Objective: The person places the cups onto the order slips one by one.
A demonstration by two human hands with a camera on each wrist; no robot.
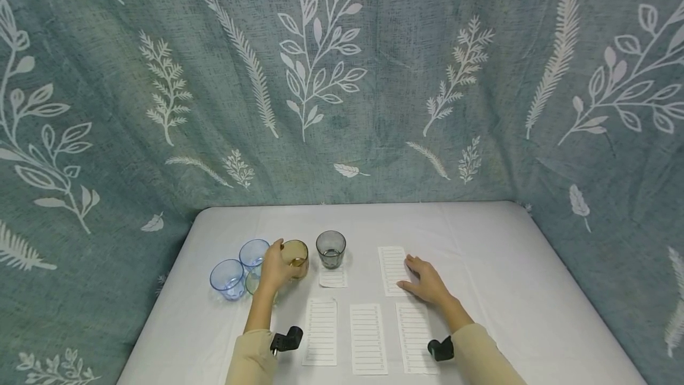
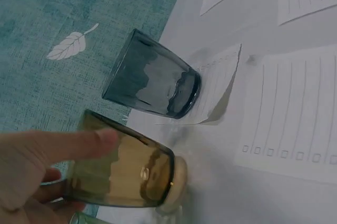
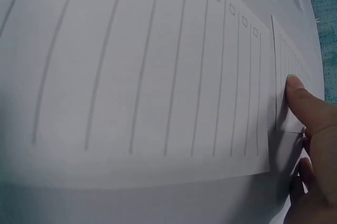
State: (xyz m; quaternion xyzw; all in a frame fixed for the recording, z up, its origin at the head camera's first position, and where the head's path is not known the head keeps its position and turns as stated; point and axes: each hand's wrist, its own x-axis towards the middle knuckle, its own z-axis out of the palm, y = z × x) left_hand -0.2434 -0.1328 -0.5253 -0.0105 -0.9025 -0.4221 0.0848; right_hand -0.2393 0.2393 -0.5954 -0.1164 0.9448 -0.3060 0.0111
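My left hand [image 1: 275, 269] grips an amber glass tumbler [image 1: 295, 253], with the thumb along its near side in the left wrist view. Right beside it, a grey glass tumbler [image 1: 331, 247] stands on the far end of a lined paper sheet [image 1: 333, 279]. In the left wrist view this sheet's near edge curls up off the table. At the right, my right hand [image 1: 426, 281] rests at the right edge of another lined sheet [image 1: 392, 269]. Its thumb [image 3: 296, 89] lies over that paper, the other fingers beside the edge.
Two blue glasses [image 1: 227, 281] and a green glass [image 1: 252, 283], partly hidden by my left wrist, stand at the left. Three lined checklist sheets [image 1: 367, 337] lie in a row nearer to me. A leaf-patterned curtain [image 1: 342, 159] hangs behind the white table [image 1: 497, 254].
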